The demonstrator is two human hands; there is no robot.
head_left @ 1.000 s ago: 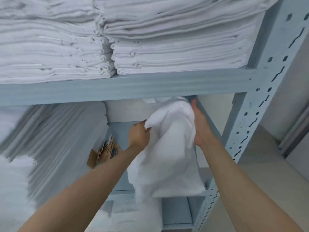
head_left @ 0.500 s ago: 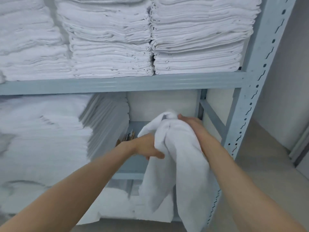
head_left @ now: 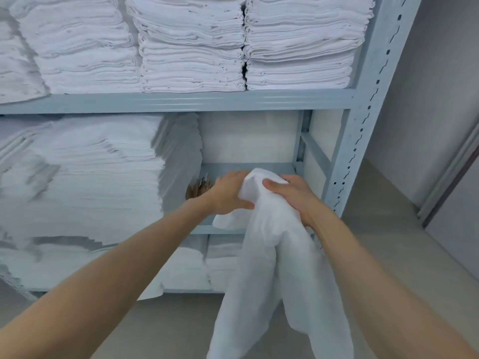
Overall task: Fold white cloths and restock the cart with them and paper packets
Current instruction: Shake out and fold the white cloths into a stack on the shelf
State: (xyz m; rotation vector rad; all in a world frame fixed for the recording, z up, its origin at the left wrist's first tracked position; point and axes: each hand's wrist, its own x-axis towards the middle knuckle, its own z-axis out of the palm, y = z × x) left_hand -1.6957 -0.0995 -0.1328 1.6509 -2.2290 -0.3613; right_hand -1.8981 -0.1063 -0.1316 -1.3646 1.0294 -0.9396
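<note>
A white cloth (head_left: 280, 275) hangs long and loose in front of the middle shelf. My left hand (head_left: 228, 195) and my right hand (head_left: 293, 195) both grip its bunched top edge, close together, thumbs toward each other. The cloth's lower end drops out of view at the bottom. Brown paper packets (head_left: 198, 189) peek out on the middle shelf, just left of my left hand, mostly hidden behind a tall pile of white cloths (head_left: 98, 177).
A pale blue metal rack (head_left: 181, 102) holds stacks of folded white cloths (head_left: 191, 47) on the upper shelf and more on the lowest shelf (head_left: 186, 268). Its perforated upright (head_left: 363, 125) stands at right. Beige floor (head_left: 388, 242) and a wall lie beyond.
The cloth has come out of the shelf and down toward me. My hands have closed together on its top, and my view has pulled back, showing more of the rack.
</note>
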